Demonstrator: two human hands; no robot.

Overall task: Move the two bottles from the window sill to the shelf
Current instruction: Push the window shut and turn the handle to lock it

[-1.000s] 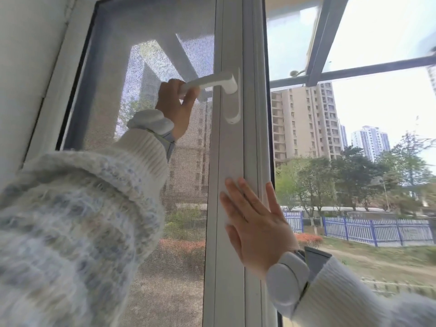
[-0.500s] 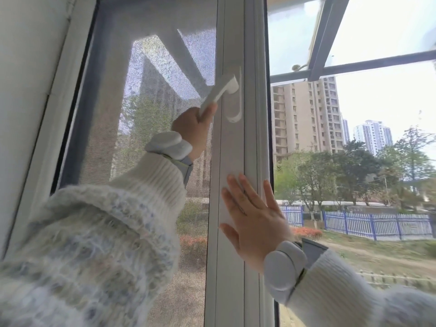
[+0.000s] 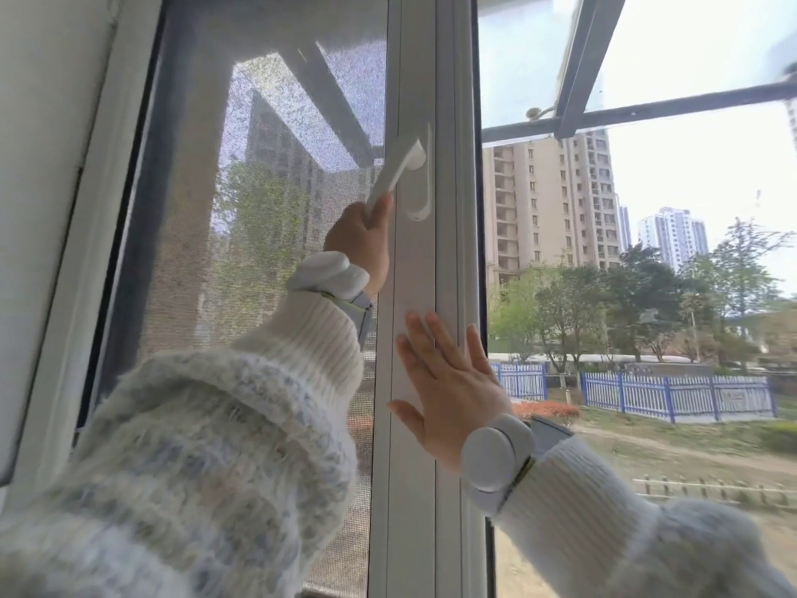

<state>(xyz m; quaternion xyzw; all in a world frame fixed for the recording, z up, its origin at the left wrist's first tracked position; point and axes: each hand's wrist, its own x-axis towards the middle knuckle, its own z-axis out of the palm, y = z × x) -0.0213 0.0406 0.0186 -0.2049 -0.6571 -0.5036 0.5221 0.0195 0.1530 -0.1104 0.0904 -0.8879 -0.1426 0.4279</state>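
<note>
No bottle, sill or shelf shows in the head view. My left hand (image 3: 360,239) is shut on the lower end of the white window handle (image 3: 399,170), which slants down to the left on the white sash frame (image 3: 412,489). My right hand (image 3: 448,386) lies flat and open against that frame below the handle, fingers spread and pointing up. Both wrists wear white round bands over knitted sleeves.
A grey insect screen (image 3: 258,217) fills the pane to the left. The right pane (image 3: 647,295) looks out on apartment blocks, trees and a blue fence. A white wall (image 3: 39,166) borders the window at far left.
My left hand has swung the window handle from pointing left to slanting steeply downward. My right hand has stayed pressed flat on the frame.
</note>
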